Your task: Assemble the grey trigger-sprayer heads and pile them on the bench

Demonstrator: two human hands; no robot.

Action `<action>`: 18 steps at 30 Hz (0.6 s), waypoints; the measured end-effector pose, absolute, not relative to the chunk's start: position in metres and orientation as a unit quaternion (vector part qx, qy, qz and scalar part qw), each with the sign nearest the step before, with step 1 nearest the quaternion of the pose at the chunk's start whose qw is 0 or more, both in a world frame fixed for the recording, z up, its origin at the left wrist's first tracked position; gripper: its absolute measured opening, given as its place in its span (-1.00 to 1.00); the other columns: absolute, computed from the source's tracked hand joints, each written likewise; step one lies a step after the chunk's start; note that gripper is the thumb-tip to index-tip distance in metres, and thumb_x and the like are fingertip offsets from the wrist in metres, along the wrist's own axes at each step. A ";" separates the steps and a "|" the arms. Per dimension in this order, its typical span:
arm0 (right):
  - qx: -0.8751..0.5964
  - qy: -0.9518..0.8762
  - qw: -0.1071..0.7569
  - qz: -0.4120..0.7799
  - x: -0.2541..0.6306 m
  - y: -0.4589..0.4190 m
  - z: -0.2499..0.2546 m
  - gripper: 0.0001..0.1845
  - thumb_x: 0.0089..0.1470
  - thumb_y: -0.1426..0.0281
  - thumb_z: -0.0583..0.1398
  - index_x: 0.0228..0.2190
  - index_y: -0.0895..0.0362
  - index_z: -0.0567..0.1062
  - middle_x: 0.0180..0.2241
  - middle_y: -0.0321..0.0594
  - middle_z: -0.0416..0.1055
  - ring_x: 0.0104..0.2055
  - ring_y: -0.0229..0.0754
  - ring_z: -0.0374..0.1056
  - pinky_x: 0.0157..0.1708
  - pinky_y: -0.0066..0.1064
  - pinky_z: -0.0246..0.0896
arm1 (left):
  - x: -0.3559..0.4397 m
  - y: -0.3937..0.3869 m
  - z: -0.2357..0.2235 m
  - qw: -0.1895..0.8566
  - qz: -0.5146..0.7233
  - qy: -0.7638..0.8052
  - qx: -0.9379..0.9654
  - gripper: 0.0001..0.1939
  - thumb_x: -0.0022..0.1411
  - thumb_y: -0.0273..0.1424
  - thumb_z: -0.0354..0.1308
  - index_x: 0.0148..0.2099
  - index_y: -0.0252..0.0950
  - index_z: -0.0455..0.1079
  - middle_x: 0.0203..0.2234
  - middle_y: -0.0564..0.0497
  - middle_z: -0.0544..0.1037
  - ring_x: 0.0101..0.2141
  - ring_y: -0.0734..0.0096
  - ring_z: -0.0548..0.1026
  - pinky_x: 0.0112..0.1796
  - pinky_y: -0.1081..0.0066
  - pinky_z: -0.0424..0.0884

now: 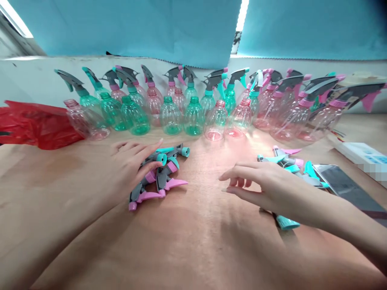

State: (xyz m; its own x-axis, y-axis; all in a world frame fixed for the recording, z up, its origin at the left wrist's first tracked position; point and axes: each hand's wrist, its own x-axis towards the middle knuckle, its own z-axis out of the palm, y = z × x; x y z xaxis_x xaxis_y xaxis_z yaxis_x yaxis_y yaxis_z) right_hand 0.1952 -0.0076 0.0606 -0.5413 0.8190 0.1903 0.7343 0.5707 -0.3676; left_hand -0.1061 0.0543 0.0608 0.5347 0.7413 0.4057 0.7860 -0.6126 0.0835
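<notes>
My left hand (130, 161) rests at a small pile of grey trigger spray heads (165, 177) with pink and teal parts. Its fingers are apart, with the thumb and index finger on either side of a teal-collared spray head (160, 158); no firm grip shows. My right hand (260, 181) hovers over the table, thumb and index finger apart and the other fingers loosely curled, with nothing between them. Beside and partly beneath it lie more spray heads (284, 155), one with a teal collar (287, 222) near the wrist.
Several open-necked pink and green clear bottles (172, 117) stand in a row at the back. Behind them are bottles fitted with spray heads (208, 86). A red plastic bag (36, 125) lies at left. A phone (347, 185) and a white power strip (365, 159) are at right.
</notes>
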 end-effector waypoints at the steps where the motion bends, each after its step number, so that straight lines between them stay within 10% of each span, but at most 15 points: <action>1: -0.451 -0.869 0.161 0.125 0.197 -0.008 0.063 -0.81 0.13 0.38 0.12 -0.20 0.00 0.47 -0.36 -0.37 0.48 -0.36 -0.30 0.39 -0.42 -0.44 0.19 | -0.104 0.055 0.060 0.065 -0.192 -0.431 -0.879 -0.66 0.33 -0.26 -0.04 0.11 -0.21 0.28 -0.15 -0.01 0.52 -0.12 0.13 0.39 -0.04 0.08 0.14; 18: -0.539 -0.831 -0.005 0.139 0.278 0.006 0.111 -0.59 0.03 0.02 0.12 -0.14 -0.07 0.43 -0.44 -0.33 0.47 -0.53 -0.25 0.33 -0.64 -0.44 0.09 | 0.072 0.031 0.027 -0.170 -0.119 -0.219 -0.953 -0.78 0.32 -0.39 0.00 -0.03 -0.30 0.35 -0.17 -0.06 0.46 -0.16 0.27 0.43 -0.19 0.31 0.37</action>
